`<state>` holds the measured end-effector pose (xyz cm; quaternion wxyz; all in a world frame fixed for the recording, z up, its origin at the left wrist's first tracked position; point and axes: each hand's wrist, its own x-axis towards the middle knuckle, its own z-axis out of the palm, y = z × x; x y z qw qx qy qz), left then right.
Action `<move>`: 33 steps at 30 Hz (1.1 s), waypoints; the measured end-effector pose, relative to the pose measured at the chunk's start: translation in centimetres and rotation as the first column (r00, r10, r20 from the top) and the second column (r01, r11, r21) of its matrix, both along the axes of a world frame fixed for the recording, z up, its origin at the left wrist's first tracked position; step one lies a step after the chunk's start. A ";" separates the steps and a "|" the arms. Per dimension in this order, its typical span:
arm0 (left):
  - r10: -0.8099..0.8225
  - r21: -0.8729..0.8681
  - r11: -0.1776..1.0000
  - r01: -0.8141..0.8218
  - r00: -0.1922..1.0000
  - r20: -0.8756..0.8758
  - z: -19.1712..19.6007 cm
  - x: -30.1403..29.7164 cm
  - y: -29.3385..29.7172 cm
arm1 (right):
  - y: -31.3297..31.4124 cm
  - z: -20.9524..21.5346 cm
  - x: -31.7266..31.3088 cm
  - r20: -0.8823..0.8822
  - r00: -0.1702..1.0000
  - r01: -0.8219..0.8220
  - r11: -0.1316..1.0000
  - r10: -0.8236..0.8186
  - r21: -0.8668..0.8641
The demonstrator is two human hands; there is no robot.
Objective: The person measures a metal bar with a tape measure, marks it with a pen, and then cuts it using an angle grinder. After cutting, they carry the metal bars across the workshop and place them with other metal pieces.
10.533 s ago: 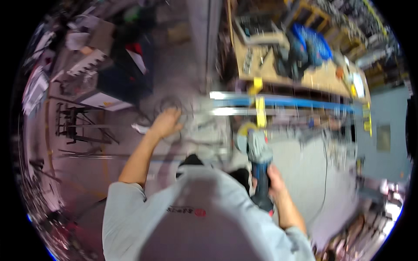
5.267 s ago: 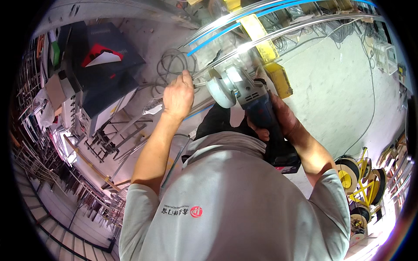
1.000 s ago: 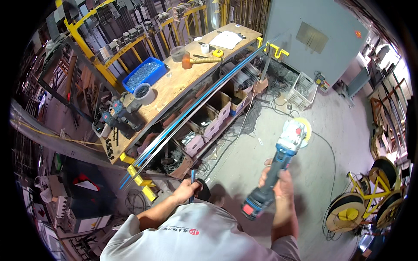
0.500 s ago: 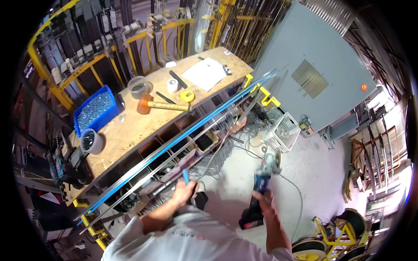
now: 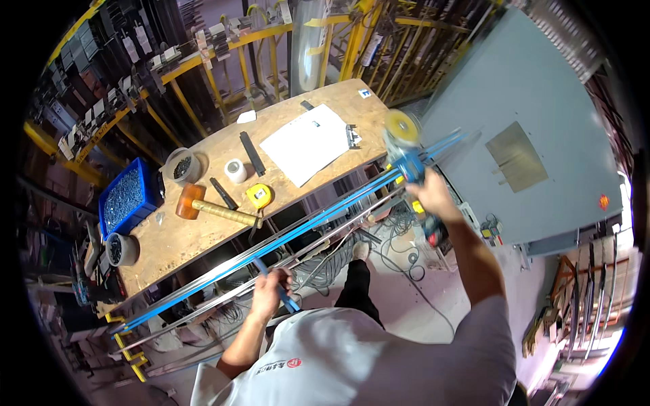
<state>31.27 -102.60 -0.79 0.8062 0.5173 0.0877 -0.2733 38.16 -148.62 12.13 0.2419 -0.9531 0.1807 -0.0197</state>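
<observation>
My right hand [image 5: 435,195] grips a blue cordless angle grinder [image 5: 409,167] by its body. The grinder's yellowish disc [image 5: 402,127] is up beside the table's right corner, over or close to the long blue-and-silver bars [image 5: 288,230]; whether it touches them I cannot tell. My left hand [image 5: 271,291] is closed round a short blue strip [image 5: 261,266], tilted, its upper end close to the bars. These bars run along the table's near side, resting on yellow brackets [image 5: 135,352].
The wooden table [image 5: 169,243] bears an orange-headed mallet [image 5: 223,212], a yellow tape measure [image 5: 258,195], white paper [image 5: 305,145] and a blue bin [image 5: 125,199] of small metal parts. A grey panel [image 5: 542,128] stands at right. A cable [image 5: 433,308] crosses the floor.
My right hand has lifted the grinder from low over the floor, up and forward to the bars' far right end. My left hand has brought the blue strip closer to the bars.
</observation>
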 end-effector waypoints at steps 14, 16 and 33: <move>0.636 0.367 0.706 -0.606 0.770 0.048 5.3 -2.3 -21.1 | -7.9 -8.3 35.9 -0.292 0.888 -0.425 0.877 0.356 -0.223; 0.613 0.457 0.694 -0.556 0.790 0.032 5.5 -0.9 -22.7 | -8.3 -9.3 36.1 -0.282 0.881 -0.441 0.876 0.380 -0.197; -0.028 0.192 0.981 -0.040 0.941 0.336 8.2 7.5 -31.6 | -4.7 -1.5 -1.5 -0.034 0.669 -0.458 0.448 0.743 0.768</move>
